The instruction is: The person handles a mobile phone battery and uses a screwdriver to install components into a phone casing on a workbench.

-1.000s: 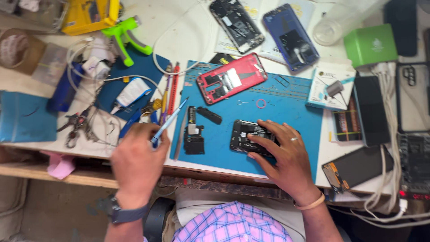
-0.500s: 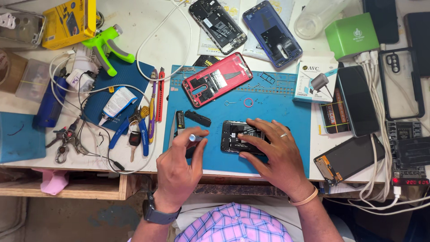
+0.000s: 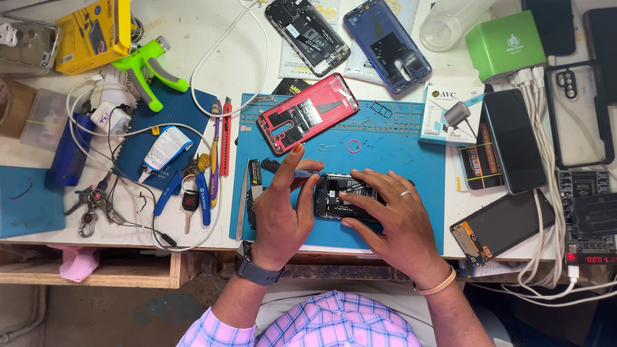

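While both hands work on the blue mat (image 3: 398,144):
Phone: opened black phone (image 3: 340,198), back off, innards exposed.
Left hand (image 3: 279,212): pinching a thin tool (image 3: 307,173), probably a screwdriver.
Right hand (image 3: 392,215): fingers spread, pressing the phone.

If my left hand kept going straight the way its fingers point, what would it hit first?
Probably the red phone frame: the left hand, holding a blue-handled tool, points up the blue mat toward it, though height is unclear.

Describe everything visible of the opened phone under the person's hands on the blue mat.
The opened phone is a dark, back-off handset lying flat on the blue mat, near its front edge. Its black internals and a battery-like panel show; finer parts are too small to tell. The right hand rests on it, fingers spread over its right side and holding it down. The left hand holds a slim blue-tipped tool whose tip points at the phone's upper left corner.
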